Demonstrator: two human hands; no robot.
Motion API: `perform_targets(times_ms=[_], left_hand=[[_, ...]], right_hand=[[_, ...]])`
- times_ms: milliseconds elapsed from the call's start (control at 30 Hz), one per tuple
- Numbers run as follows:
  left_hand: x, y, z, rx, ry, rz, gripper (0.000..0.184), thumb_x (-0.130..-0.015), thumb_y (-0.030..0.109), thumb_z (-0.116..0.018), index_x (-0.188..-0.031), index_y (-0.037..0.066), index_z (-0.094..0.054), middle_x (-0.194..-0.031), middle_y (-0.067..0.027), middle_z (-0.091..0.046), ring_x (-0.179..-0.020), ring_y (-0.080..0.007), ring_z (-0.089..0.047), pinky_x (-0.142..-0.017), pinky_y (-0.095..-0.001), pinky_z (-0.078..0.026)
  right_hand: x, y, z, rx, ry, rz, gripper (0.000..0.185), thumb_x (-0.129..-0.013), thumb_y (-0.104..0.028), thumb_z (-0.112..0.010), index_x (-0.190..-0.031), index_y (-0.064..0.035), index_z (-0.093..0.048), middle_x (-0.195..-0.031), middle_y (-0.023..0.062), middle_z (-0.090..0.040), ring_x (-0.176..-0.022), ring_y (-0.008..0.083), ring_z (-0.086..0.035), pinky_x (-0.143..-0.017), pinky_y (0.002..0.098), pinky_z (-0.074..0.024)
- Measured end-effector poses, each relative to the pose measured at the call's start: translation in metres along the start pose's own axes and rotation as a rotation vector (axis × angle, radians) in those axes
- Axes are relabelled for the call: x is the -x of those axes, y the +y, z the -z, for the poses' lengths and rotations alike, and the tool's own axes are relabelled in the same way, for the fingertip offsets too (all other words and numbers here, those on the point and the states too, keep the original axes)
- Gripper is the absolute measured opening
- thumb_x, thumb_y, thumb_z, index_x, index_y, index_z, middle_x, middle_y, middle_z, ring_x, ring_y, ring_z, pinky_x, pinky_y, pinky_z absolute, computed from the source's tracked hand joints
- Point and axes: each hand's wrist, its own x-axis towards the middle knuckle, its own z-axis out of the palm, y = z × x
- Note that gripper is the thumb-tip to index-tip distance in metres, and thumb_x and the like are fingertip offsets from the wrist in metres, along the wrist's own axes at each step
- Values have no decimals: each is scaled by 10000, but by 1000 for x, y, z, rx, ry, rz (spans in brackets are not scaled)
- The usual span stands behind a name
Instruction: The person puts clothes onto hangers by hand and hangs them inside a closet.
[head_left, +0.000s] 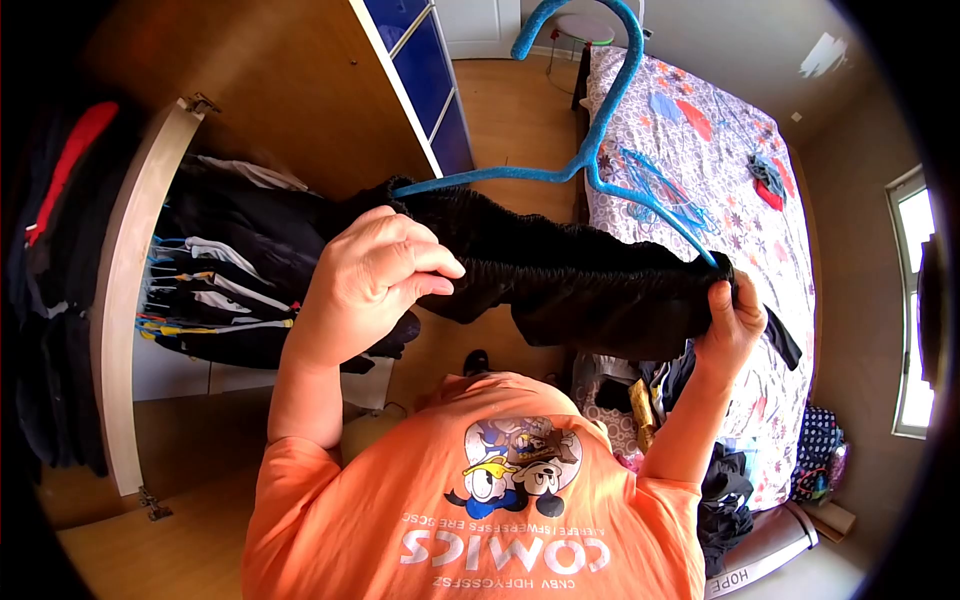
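A pair of black elastic-waist pants [610,310] is stretched sideways in front of my chest, its gathered waistband facing up. The blue hanger [590,150] stands above it with the hook upward, and both its ends reach the waistband's two sides. My left hand [385,270] is closed on the left side of the waistband, thumb and forefinger close together. At the opposite end, my right hand [732,315] pinches the waistband's corner right by the hanger's tip. The lower part of the pants is mostly hidden by folds.
To the left is an open wardrobe with a wooden edge [125,300] and dark hanging clothes [225,280]. A bed [760,130] on the right bears several blue hangers [660,195] and clothes. Dark clothes [725,500] lie near a box [765,550] at lower right.
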Motion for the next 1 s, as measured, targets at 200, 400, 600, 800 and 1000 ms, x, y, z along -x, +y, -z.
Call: perform_targets(times_ms=[200, 400, 600, 800, 1000], left_hand=[[4, 1, -4, -25, 30, 80, 294, -570, -13, -761, -807, 59, -602, -748, -39, -595, -666, -215, -540, -582, -316, -448], [4, 4, -8, -80, 57, 64, 275, -600, -29, -745, -813, 58, -593, -771, -44, -592, -680, -228, -546, -589, -321, -458], [6, 1, -16, -179, 116, -7, 255, -617, -71, -710, -805, 52, -590, -774, -55, -558, -674, -233, -538, -587, -324, -460], [11, 9, -20, -272, 184, -91, 262, -580, -81, -699, -770, 62, -589, -823, -48, -589, -717, -229, -537, -601, -315, -443], [28, 32, -12, -254, 225, -193, 192, -607, 132, -729, -741, 130, -591, -972, -53, -638, -785, -223, -539, -657, -338, -402]], right_hand=[[1, -2, 0, -5, -12, 7, 241, -803, -114, -718, -958, 55, -641, -786, -16, -584, -718, 58, -483, -680, 186, -380], [4, 0, 3, -15, -15, 22, 264, -794, -118, -729, -971, 55, -636, -792, -16, -584, -720, 56, -485, -679, 181, -379], [8, -2, 1, -17, -19, 53, 266, -797, -108, -723, -981, 59, -629, -806, -15, -588, -724, 57, -489, -680, 183, -382], [6, -6, -2, 1, -26, 83, 241, -810, -86, -703, -982, 64, -625, -806, -11, -588, -723, 59, -489, -678, 182, -382], [5, -5, -6, 25, 26, 59, 212, -804, -81, -711, -954, 51, -640, -775, -17, -580, -701, 53, -480, -646, 176, -380]])
